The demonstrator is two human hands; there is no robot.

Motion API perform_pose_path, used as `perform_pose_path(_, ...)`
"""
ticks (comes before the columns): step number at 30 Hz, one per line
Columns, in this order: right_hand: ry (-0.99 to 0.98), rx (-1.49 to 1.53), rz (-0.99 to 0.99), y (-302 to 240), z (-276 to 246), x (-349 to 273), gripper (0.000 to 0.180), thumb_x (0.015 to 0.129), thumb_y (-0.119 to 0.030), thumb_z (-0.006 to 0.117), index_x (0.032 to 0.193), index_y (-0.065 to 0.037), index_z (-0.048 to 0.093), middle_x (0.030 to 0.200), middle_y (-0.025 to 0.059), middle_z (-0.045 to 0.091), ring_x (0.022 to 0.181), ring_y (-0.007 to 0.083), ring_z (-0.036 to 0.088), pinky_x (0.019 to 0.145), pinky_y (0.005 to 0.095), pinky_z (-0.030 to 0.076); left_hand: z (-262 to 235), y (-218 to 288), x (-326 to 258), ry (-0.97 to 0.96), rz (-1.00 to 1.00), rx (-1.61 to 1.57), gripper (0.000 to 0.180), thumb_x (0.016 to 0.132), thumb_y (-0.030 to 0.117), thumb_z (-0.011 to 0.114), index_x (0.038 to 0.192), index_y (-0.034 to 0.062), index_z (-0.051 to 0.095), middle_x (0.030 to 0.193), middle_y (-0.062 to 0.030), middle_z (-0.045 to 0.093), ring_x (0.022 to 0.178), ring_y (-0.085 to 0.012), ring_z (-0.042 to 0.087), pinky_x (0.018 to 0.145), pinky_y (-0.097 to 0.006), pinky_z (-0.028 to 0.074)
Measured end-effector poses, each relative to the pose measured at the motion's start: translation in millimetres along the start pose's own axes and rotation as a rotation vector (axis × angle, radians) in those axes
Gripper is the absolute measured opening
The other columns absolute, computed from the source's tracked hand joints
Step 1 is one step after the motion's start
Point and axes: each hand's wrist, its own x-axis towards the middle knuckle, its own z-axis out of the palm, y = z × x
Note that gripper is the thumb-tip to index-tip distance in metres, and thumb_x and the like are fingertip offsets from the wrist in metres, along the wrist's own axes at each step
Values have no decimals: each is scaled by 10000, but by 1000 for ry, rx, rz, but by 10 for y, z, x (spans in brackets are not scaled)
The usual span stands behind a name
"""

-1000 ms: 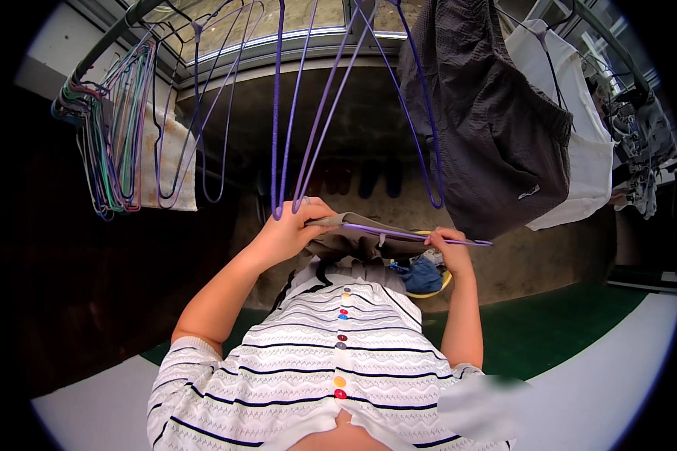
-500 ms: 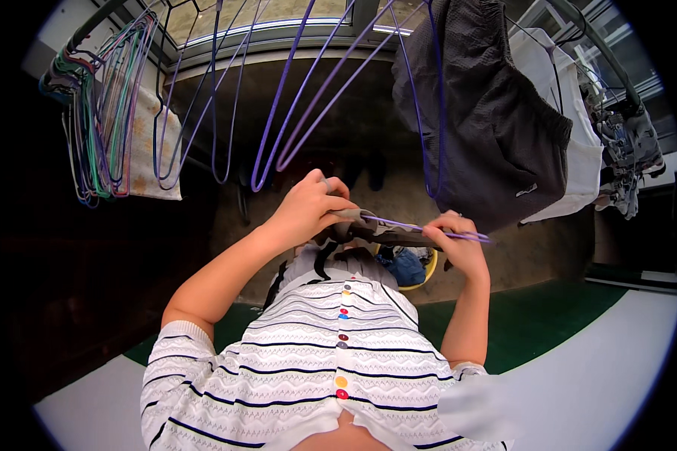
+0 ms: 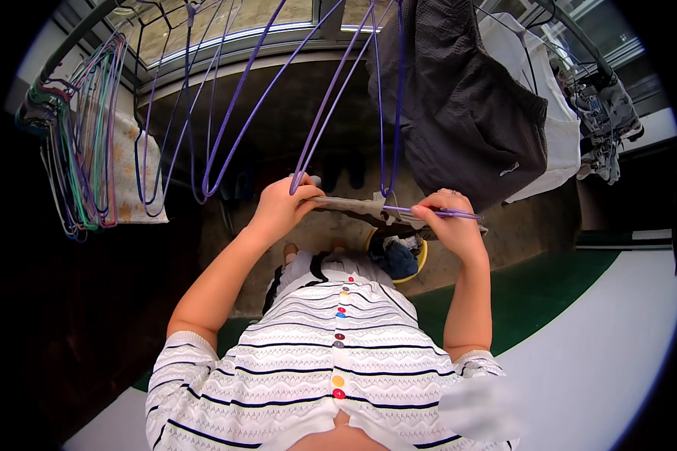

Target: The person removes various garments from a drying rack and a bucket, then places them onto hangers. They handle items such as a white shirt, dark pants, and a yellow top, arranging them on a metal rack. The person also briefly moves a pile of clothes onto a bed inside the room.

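Observation:
A greyish garment [image 3: 357, 204] is stretched between my two hands at waist height, seen nearly edge-on, so its kind is hard to tell. My left hand [image 3: 282, 209] pinches its left end, fingers closed. A purple wire hanger [image 3: 460, 215] is in my closed right hand [image 3: 453, 225], with its end sticking out to the right. The hanger's left part runs into the garment and is hidden by it. A hanging purple hanger [image 3: 297, 180] dips right over my left hand; whether they touch I cannot tell.
Dark grey elastic-waist clothing [image 3: 466, 105] and a white garment [image 3: 560, 143] hang at the right. Bunched coloured hangers [image 3: 79, 150] and a patterned cloth [image 3: 139, 169] hang at the left. Below stands a yellow basket [image 3: 423, 261] holding blue clothing [image 3: 395, 257].
My left hand has moved left and a little down, drawing the garment out along the hanger. The right hand stays on the hanger. The hanging things have shifted left in view.

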Motion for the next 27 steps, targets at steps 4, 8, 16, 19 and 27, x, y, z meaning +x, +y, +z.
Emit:
perform_pose_path(4,48,-47,6,-14,67,-15,151,771,-176,762,747,-36,711,626,76,604,590,241,538,577,362,416,-113,241,212,125,251,168,218,760,174,765,946,74,711,951,-44,637,859,-235,633,714,-328,501)
perform_pose_path(8,45,-90,-56,-114,375,-2,171,760,-202,773,802,-48,712,656,59,613,688,270,571,641,376,423,194,166,145,-68,81,-27,178,754,164,751,887,64,689,904,-50,637,872,-251,606,711,-339,486)
perform_pose_path(16,-194,73,580,683,-308,-319,364,951,-324,578,1121,-10,651,1151,144,663,1037,291,616,889,346,461,-23,-156,57,24,62,-174,150,738,62,741,847,9,651,862,-69,633,842,-262,577,722,-343,459)
perform_pose_path(19,-230,79,608,707,-278,-341,323,957,-283,574,1014,26,647,1036,135,648,918,248,610,837,327,456,-99,-219,98,32,100,-115,157,721,98,766,827,40,666,852,-53,645,831,-257,590,703,-344,475)
perform_pose_path(27,391,-209,214,807,-449,-623,136,871,-117,640,923,7,616,1022,98,619,958,234,593,847,356,453,-292,-289,96,-35,-51,-123,152,744,79,745,856,27,656,855,-91,641,799,-273,609,699,-352,476)
